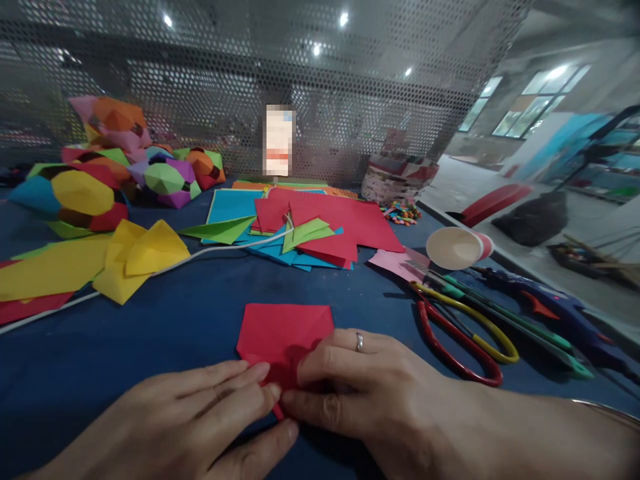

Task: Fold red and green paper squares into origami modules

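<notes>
A folded red paper (283, 333) lies on the dark blue table (190, 333) right in front of me. My left hand (200, 413) rests at its near left corner, fingers together, fingertips pressing the fold. My right hand (370, 393), wearing a ring, lies over the paper's near right part, thumb and fingers pinching the paper edge against the left fingertips. The paper's near tip is hidden under both hands.
Red-and-yellow scissors (465, 333) and green-handled scissors (515, 320) lie to the right, beside a tipped paper cup (457, 248) and a blue glue gun (560, 310). Sheets of red and blue paper (320, 227), yellow folded pieces (135, 257), a white cable (210, 252) and colourful paper balls (100, 173) sit farther back.
</notes>
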Demonstrator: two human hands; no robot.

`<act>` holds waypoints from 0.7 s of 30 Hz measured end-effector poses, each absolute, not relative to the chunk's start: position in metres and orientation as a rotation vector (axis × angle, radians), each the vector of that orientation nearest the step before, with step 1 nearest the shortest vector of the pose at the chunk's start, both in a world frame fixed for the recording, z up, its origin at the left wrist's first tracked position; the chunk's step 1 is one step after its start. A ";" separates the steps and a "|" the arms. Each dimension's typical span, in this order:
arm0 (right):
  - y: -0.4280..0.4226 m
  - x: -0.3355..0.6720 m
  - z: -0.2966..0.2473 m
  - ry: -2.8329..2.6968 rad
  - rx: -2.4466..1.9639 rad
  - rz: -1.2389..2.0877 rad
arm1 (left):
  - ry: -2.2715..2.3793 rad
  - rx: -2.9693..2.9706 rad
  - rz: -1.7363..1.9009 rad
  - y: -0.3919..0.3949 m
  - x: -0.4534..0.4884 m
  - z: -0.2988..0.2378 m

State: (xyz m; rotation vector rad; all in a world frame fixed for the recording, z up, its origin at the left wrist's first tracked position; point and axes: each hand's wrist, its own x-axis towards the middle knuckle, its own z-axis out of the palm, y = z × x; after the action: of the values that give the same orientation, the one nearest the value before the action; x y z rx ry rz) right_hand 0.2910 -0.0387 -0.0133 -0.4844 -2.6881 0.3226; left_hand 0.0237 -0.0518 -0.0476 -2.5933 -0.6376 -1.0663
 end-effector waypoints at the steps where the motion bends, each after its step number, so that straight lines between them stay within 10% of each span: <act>1: -0.039 0.291 -0.013 -2.690 -0.487 0.296 | -0.630 -2.599 -1.055 -0.052 0.024 -0.046; 21: -0.042 0.288 -0.006 -2.728 -0.538 0.241 | -0.728 -2.410 -0.865 -0.053 0.013 -0.051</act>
State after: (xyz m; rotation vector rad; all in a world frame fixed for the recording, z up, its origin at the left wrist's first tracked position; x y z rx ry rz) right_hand 0.2877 -0.0422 -0.0065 -0.5381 -2.7282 0.2411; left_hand 0.0127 -0.0531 -0.0511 -2.4102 -0.7285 -0.8645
